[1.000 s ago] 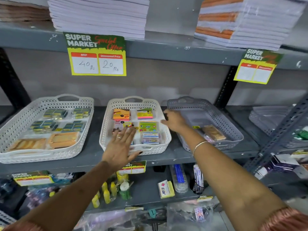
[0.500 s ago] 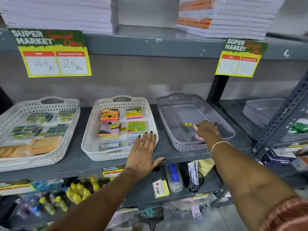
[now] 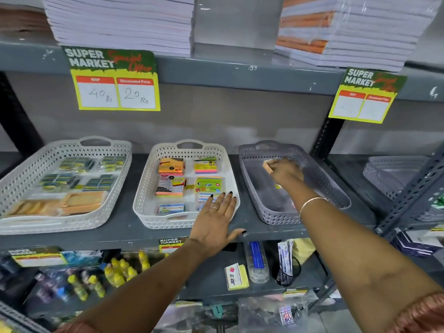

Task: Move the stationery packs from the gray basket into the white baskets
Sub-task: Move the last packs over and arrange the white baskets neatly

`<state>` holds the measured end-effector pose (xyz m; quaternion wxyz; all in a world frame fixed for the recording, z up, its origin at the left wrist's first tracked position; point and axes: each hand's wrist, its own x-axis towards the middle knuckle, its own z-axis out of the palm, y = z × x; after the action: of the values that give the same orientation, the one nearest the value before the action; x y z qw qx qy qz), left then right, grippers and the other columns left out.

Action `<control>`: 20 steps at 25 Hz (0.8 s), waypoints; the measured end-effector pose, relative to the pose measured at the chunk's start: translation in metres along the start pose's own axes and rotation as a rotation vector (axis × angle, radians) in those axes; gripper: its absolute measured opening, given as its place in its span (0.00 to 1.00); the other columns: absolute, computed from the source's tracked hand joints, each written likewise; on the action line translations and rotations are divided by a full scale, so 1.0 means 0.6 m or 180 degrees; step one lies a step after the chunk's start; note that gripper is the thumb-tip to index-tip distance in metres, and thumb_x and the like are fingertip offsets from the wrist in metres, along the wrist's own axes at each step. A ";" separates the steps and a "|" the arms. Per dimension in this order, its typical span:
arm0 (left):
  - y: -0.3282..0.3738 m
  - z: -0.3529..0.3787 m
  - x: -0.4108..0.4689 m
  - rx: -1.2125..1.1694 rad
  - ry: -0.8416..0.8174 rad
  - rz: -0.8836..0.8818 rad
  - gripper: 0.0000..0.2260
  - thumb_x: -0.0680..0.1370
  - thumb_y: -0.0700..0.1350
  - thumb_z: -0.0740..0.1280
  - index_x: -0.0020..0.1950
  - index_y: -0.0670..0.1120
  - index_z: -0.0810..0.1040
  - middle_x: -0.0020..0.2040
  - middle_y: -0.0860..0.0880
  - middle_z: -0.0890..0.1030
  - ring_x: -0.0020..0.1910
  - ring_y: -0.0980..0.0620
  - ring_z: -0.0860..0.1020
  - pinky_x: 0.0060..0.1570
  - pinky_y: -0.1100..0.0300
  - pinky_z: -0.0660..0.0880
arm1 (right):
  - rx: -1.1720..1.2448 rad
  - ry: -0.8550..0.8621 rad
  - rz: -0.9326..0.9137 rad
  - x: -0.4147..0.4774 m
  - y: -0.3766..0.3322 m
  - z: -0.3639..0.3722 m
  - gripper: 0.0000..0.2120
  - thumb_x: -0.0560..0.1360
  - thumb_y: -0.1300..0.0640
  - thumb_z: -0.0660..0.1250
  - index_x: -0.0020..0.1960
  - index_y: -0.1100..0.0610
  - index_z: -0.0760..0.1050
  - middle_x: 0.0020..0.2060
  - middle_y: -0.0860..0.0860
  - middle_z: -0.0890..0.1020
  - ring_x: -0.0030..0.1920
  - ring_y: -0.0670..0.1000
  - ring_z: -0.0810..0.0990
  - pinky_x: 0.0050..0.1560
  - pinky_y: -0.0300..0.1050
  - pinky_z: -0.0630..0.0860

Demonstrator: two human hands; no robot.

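Gray basket (image 3: 331, 186), white perforated baskets (image 3: 144, 195).

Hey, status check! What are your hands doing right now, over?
Right hand in gray basket, shut on tan pack. Left hand flat, open, on middle white basket rim. Nothing blocking the way.

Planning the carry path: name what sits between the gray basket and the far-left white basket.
Head view: the middle white basket of sticky-note packs, left hand on its rim.

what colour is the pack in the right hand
Orange-tan pack, gripped by the right hand; head view.
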<state>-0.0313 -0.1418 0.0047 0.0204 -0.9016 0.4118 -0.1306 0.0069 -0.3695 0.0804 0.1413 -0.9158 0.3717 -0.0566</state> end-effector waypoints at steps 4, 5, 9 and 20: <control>-0.087 -0.023 -0.036 -0.0026 0.0342 -0.0306 0.35 0.75 0.65 0.38 0.73 0.43 0.56 0.74 0.45 0.57 0.73 0.46 0.53 0.69 0.45 0.49 | 0.0162 -0.0006 -0.0642 -0.032 -0.124 -0.014 0.24 0.72 0.52 0.65 0.66 0.59 0.71 0.65 0.59 0.75 0.66 0.60 0.74 0.62 0.48 0.73; -0.122 -0.028 -0.052 -0.0097 0.0359 -0.0501 0.35 0.76 0.64 0.38 0.72 0.42 0.60 0.73 0.43 0.62 0.72 0.45 0.57 0.67 0.43 0.55 | 0.0145 -0.0027 -0.0827 -0.042 -0.158 -0.010 0.24 0.72 0.52 0.65 0.66 0.59 0.71 0.65 0.59 0.75 0.66 0.60 0.74 0.62 0.48 0.73; -0.293 -0.045 -0.151 -0.0143 0.0334 -0.1150 0.39 0.75 0.66 0.38 0.69 0.38 0.65 0.70 0.39 0.66 0.69 0.40 0.64 0.64 0.42 0.64 | 0.0270 -0.0246 -0.1434 -0.116 -0.308 0.019 0.23 0.72 0.50 0.67 0.63 0.61 0.73 0.63 0.58 0.77 0.64 0.59 0.76 0.60 0.49 0.74; -0.600 -0.019 -0.423 -0.0071 -0.0339 -0.1660 0.43 0.74 0.69 0.41 0.69 0.34 0.63 0.70 0.36 0.66 0.70 0.42 0.61 0.66 0.52 0.52 | 0.0280 -0.1025 -0.3008 -0.336 -0.632 0.197 0.04 0.71 0.54 0.70 0.45 0.51 0.81 0.58 0.51 0.82 0.60 0.55 0.80 0.58 0.46 0.77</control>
<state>0.0722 0.2861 0.0121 -0.0022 -0.9830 0.1654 -0.0792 0.1389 0.0560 0.0822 0.1942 -0.9744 -0.1130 0.0120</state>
